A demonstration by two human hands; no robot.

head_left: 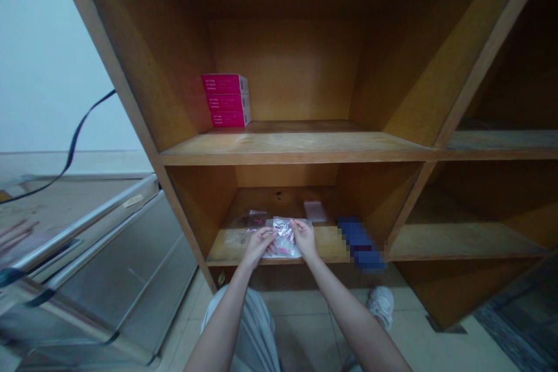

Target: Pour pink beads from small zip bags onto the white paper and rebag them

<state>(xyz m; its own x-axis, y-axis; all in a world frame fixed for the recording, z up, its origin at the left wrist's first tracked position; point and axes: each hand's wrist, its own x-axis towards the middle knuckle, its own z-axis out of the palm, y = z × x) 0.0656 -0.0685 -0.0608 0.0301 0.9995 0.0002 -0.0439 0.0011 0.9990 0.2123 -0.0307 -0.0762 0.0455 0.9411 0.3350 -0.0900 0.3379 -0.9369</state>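
Note:
Both my hands reach into the lower compartment of a wooden shelf unit point(279, 250). My left hand point(258, 247) and my right hand point(304, 238) pinch opposite sides of the top of a clear plastic bag point(284, 238) with pink contents. The bag rests on the shelf board between them. Beside my left hand lies a smaller clear bag point(257, 221), and a further small bag point(315, 211) lies toward the back. To the right of my right hand, a blue object point(360, 242) is blurred and cannot be identified.
Several stacked pink boxes point(226, 100) stand on the upper shelf at its left. On the left are a stainless steel cabinet point(117, 267) and a black cable point(72, 142). A blurred hand-like shape point(15, 236) shows at the far left. Below lie floor tiles and a white shoe point(381, 307).

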